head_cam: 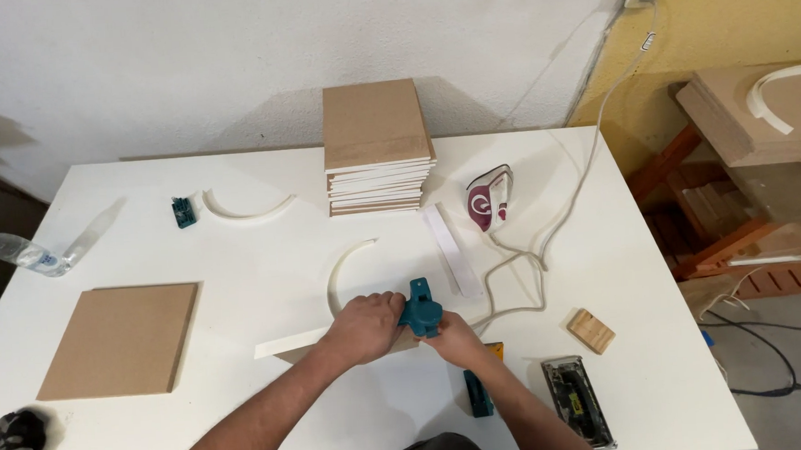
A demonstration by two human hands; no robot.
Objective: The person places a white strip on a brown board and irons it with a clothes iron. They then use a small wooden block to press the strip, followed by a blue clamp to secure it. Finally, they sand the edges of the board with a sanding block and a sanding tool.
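Note:
My left hand and my right hand meet over a brown board that they mostly hide, near the table's front middle. Between them stands a teal edge-trimmer tool; my right hand grips it from the right and my left hand presses on the board beside it. A white edge-banding strip sticks out to the left from under my left hand. A curved white strip lies just behind the hands.
On the white table are a stack of boards at the back, an iron with its cord, a brown board at left, a water bottle, a wood block, a metal tool.

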